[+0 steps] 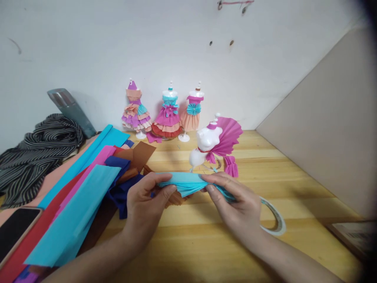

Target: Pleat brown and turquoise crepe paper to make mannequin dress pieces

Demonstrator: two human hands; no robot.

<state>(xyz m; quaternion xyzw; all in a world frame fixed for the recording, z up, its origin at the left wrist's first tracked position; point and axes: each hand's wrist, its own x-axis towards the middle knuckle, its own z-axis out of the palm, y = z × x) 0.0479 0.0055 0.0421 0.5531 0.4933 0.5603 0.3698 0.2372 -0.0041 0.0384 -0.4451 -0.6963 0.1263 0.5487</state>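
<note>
A pleated blue paper strip (185,182) held over the table (294,184)
The left hand (144,204) and right hand (238,200) each pinch one end, near the white mannequin (207,143), which bears only a magenta fan (226,137); three dressed mannequins (167,112) stand by the wall

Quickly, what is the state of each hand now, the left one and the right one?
Left hand: closed, pinching the left end of the pleated blue paper.
Right hand: closed, pinching the right end of it.
</note>
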